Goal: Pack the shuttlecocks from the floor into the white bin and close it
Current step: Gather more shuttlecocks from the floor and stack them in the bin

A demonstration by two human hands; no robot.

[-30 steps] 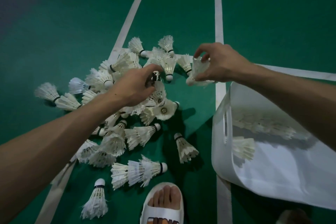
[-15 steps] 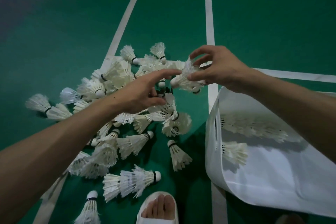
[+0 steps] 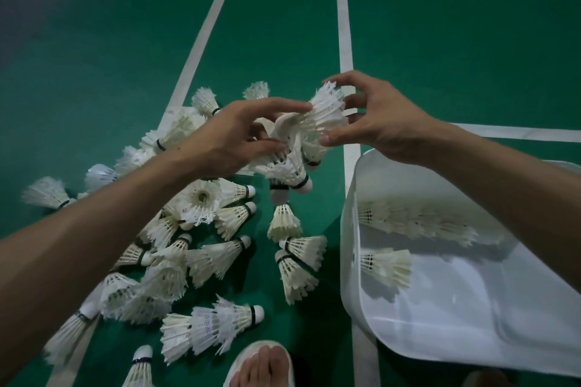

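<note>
— Two hands meet above the heap; what is gripped?
— The held shuttlecocks [image 3: 323,113] are pinched at the feather skirts, with the fingers of the left hand [image 3: 226,138] and the right hand [image 3: 377,122] curled round them from either side.
— Where are the others found?
— The loose shuttlecocks [image 3: 201,229] are strewn on the green court floor [image 3: 440,41] under the left forearm. Several are laid inside the white bin [image 3: 347,261], whose open rim is crossed by the right forearm.
— What room is left?
— A strip of floor, marked by a white line [image 3: 343,25], is kept between heap and bin wall.
</note>
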